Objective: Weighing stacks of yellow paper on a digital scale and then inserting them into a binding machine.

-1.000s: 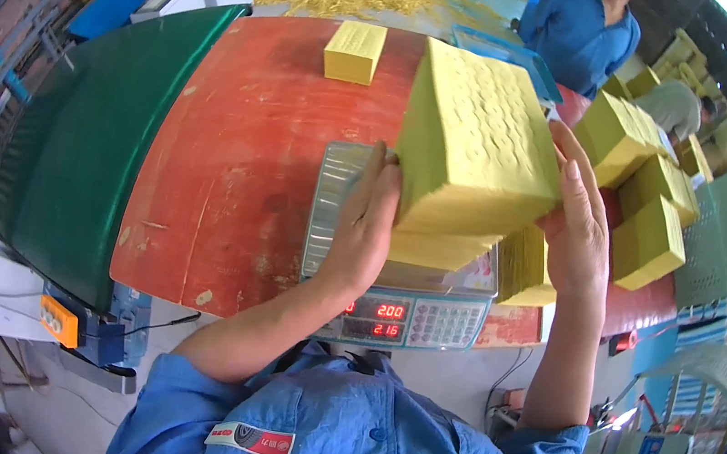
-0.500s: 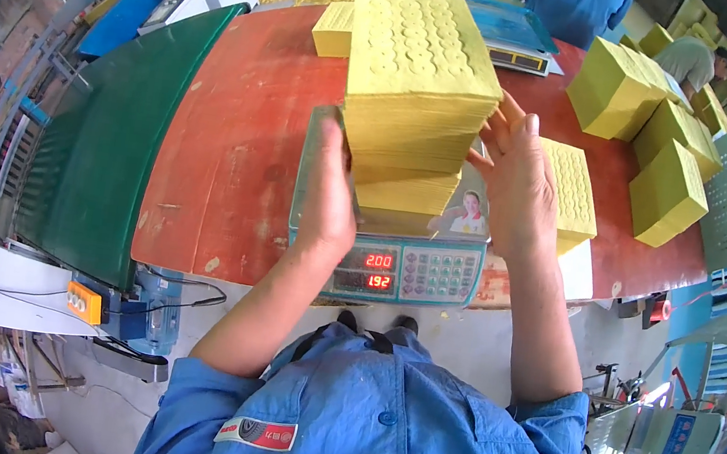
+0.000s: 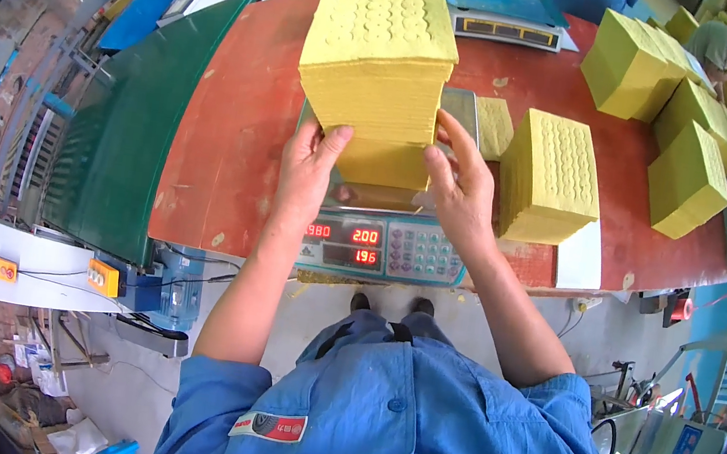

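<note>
A tall stack of yellow paper sheets (image 3: 372,95) with rows of round coin-like marks pressed into its top stands on a digital scale (image 3: 424,255) with a lit red display. It is in two parts, the upper one jutting out over a lower bundle (image 3: 383,163). My left hand (image 3: 308,169) grips the stack's near left corner low down, thumb in front and fingers partly hidden at the side. On the other side, my right hand (image 3: 463,183) presses curved fingers against the right face, thumb near the front corner.
Another yellow paper stack (image 3: 553,183) stands right of the scale, beside a white sheet (image 3: 579,260). More stacks (image 3: 689,183) are at the right. A second scale (image 3: 502,11) sits at the back of the red table (image 3: 230,127); a green belt surface (image 3: 134,123) adjoins its left.
My left hand has gone from lying flat along the stack's side to gripping its lower corner. My right fingers have slid lower. The whole view has shifted, and the scale's reading has changed slightly.
</note>
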`<control>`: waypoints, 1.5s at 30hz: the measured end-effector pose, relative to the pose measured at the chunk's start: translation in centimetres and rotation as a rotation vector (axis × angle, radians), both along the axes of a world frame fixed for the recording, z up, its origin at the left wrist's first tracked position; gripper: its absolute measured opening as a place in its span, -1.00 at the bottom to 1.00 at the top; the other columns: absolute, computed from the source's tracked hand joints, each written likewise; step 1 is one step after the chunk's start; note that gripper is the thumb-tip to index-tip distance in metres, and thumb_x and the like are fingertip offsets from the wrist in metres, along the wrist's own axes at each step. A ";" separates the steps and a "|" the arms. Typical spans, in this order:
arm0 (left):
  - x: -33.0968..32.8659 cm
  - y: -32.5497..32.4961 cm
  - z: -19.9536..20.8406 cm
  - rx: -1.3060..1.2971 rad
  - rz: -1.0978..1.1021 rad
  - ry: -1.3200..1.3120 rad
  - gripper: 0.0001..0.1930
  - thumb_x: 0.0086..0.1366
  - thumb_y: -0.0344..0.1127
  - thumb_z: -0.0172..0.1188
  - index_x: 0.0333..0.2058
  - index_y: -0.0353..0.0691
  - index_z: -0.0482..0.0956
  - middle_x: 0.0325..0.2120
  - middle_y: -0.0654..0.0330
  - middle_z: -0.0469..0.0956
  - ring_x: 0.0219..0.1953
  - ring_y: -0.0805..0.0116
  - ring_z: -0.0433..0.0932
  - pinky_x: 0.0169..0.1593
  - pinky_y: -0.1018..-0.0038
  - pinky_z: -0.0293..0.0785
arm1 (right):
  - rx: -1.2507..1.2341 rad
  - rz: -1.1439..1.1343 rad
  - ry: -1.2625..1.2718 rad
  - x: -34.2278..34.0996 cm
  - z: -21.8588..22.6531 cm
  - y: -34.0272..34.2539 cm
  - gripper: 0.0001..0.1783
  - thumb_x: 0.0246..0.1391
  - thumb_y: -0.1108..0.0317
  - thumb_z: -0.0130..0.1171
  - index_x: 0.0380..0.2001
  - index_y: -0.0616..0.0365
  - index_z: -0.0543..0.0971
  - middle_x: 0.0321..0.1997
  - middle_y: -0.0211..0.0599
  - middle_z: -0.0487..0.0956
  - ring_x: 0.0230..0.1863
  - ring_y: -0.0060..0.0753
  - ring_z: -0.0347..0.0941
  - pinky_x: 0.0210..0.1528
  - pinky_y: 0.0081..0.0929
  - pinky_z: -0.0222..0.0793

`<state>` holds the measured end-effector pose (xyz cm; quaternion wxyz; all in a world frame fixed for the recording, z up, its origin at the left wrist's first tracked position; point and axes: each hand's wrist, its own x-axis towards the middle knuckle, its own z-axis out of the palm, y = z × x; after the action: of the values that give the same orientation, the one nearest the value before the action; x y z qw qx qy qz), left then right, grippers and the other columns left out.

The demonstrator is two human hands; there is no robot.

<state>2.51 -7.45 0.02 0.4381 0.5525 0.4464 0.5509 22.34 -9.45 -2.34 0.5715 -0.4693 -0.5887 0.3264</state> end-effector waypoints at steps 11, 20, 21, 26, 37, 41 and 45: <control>-0.7 0.4 -1.6 0.027 -0.089 -0.051 -0.54 0.37 -0.19 0.20 0.15 -0.29 0.41 -0.01 0.20 0.50 -0.01 0.47 0.41 0.07 0.50 0.33 | 0.053 -0.103 0.023 -0.5 -1.1 -0.1 -0.57 0.24 0.40 0.15 0.17 0.12 0.45 0.16 -0.22 0.49 0.09 -0.38 0.46 0.01 -0.46 0.46; -4.6 -6.9 -0.9 0.133 -0.131 -0.014 -0.50 0.54 -0.12 -0.23 0.22 -0.41 0.30 0.24 -0.09 0.31 0.27 0.10 0.31 0.29 0.20 0.25 | -0.017 -0.189 0.132 -3.7 2.7 -10.2 -0.60 0.29 0.46 -0.01 0.17 0.31 0.42 0.11 -0.18 0.52 0.15 -0.43 0.41 0.20 -0.47 0.28; -4.9 -8.1 -0.9 0.135 -0.135 -0.016 -0.50 0.54 -0.12 -0.23 0.22 -0.41 0.30 0.24 -0.09 0.31 0.27 0.10 0.31 0.29 0.20 0.25 | -0.032 -0.170 0.153 -4.1 2.6 -11.3 -0.63 0.29 0.47 -0.02 0.14 0.32 0.45 0.10 -0.21 0.53 0.15 -0.44 0.41 0.21 -0.48 0.27; -6.2 -12.3 -1.6 -0.039 -0.242 -0.203 -0.49 0.54 -0.08 -0.32 0.12 -0.40 0.39 0.11 -0.11 0.45 0.11 0.15 0.48 0.15 0.25 0.38 | -0.068 -0.163 0.249 -6.2 1.5 -15.4 -0.66 0.29 0.51 -0.04 0.09 0.35 0.48 0.08 -0.22 0.55 0.14 -0.44 0.42 0.24 -0.45 0.27; -10.2 -13.3 -2.0 -0.101 -0.152 -0.157 -0.58 0.54 -0.17 -0.23 -0.09 -0.39 0.53 -0.15 0.01 0.60 -0.13 0.29 0.58 -0.04 0.40 0.49 | -0.101 -0.198 0.311 -6.5 0.5 -17.4 -0.71 0.28 0.55 -0.05 0.02 0.38 0.51 0.03 -0.20 0.57 0.08 -0.42 0.46 0.21 -0.44 0.31; -9.9 -13.4 -2.1 -0.102 -0.138 -0.151 -0.57 0.54 -0.16 -0.25 -0.09 -0.41 0.52 -0.17 -0.03 0.61 -0.16 0.26 0.59 -0.06 0.38 0.49 | -0.114 -0.191 0.300 -6.5 0.7 -16.9 -0.72 0.28 0.54 -0.04 0.01 0.38 0.51 0.01 -0.21 0.57 0.08 -0.42 0.45 0.21 -0.45 0.30; -9.6 -13.0 -2.2 -0.099 -0.126 -0.129 -0.56 0.54 -0.17 -0.28 -0.09 -0.42 0.51 -0.18 -0.07 0.61 -0.18 0.23 0.60 -0.08 0.35 0.49 | -0.127 -0.188 0.294 -6.2 0.7 -16.5 -0.72 0.28 0.54 -0.04 0.00 0.38 0.51 0.00 -0.21 0.58 0.07 -0.43 0.46 0.21 -0.45 0.30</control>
<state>-7.13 -20.44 -2.18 0.5265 0.5203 0.4084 0.5341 16.16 -25.93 -1.66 0.6486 -0.5044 -0.4307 0.3732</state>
